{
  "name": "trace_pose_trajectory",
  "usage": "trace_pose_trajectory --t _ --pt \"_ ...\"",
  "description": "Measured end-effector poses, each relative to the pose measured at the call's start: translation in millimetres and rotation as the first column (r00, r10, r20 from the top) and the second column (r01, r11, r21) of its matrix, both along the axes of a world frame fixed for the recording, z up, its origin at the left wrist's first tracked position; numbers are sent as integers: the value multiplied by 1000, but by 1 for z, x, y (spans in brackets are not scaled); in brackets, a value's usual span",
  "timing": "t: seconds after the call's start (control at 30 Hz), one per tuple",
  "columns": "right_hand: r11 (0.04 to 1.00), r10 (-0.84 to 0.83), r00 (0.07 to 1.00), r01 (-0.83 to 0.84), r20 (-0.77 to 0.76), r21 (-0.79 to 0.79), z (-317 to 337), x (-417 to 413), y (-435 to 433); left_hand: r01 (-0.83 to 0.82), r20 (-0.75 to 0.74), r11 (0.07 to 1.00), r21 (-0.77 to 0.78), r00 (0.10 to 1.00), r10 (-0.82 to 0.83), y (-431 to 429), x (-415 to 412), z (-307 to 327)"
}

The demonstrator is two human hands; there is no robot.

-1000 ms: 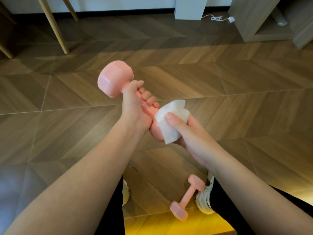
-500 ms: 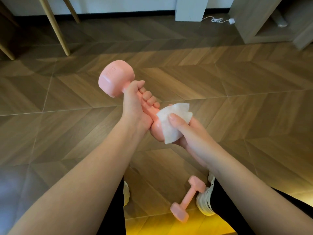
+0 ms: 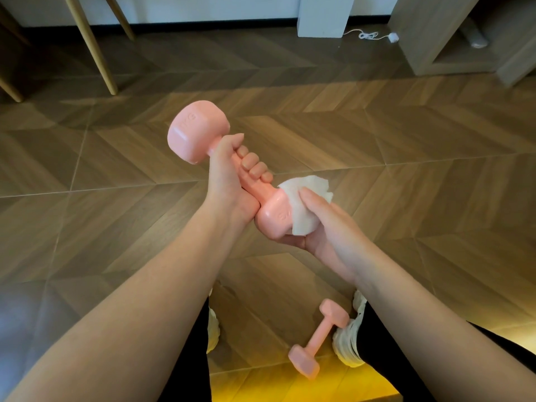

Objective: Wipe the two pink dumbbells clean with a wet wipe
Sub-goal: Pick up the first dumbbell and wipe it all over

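Note:
My left hand (image 3: 229, 181) grips the handle of a pink dumbbell (image 3: 197, 132), held in the air and slanting from upper left to lower right. My right hand (image 3: 324, 227) cups the dumbbell's near head from the right and below, pressing a crumpled white wet wipe (image 3: 304, 198) against it with the thumb on top. The left face of that head shows bare pink. A second pink dumbbell (image 3: 317, 340) lies on the wooden floor between my feet, close to my right shoe.
Wooden chair legs (image 3: 95, 50) stand at the far left. A white post (image 3: 322, 15) with a white cable (image 3: 374, 36) sits at the back, and a grey shelf unit (image 3: 435, 36) at the far right. My white shoes (image 3: 348, 338) rest on the herringbone floor (image 3: 406, 169).
My right hand has slid the wipe round to the right side of the near head, so more of that head's pink surface shows. The wipe is more bunched. The left hand's grip is unchanged.

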State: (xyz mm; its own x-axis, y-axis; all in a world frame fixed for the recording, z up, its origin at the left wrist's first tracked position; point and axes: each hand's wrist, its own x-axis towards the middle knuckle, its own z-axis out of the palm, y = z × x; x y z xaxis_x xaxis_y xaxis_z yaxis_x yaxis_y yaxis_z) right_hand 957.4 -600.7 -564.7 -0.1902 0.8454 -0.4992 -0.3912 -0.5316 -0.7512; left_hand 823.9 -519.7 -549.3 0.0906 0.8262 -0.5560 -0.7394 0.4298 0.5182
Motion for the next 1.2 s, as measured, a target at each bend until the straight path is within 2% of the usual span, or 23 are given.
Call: trace_pose_trajectory --t 0.17,0.27,0.37,0.43,0.53,0.67,0.77,0.93,1.0,1.1,1.2 --pt "994 95 987 -102 -129 -45 -3 0 -2 46 -15 998 33 999 -45 -3 0 0" --pt "999 29 996 -32 -85 -37 -3 -4 1 47 4 998 42 999 -47 -3 2 -1" --pt "998 -47 992 41 -113 -53 -1 -1 4 26 42 1000 15 999 -26 -1 2 -3" --pt "1000 -3 991 -1 -136 -30 -1 5 3 5 40 1000 -19 999 -5 0 2 -4" --pt "998 61 996 -58 -63 36 -3 7 -2 -26 34 997 -68 999 28 1 2 -6" --pt "1000 -17 996 15 87 25 -4 -6 -5 -30 5 997 -69 1000 31 0 1 -6" --pt "997 -77 994 77 72 -5 -3 -10 -3 -37 -5 998 -59 999 36 0 1 -6" --pt "996 72 997 -70 -40 60 -1 6 -4 -40 15 997 -69 999 41 2 -1 -5" --pt "996 75 997 -74 -9 54 -2 6 -5 -42 17 997 -72 999 43 2 -2 -5" --pt "999 9 993 -13 117 33 -3 -3 -7 -23 -2 998 -58 1000 23 0 0 -6" --pt "998 -67 993 66 98 6 -2 -10 -5 4 -19 999 -43 1000 -5 -1 3 -6"
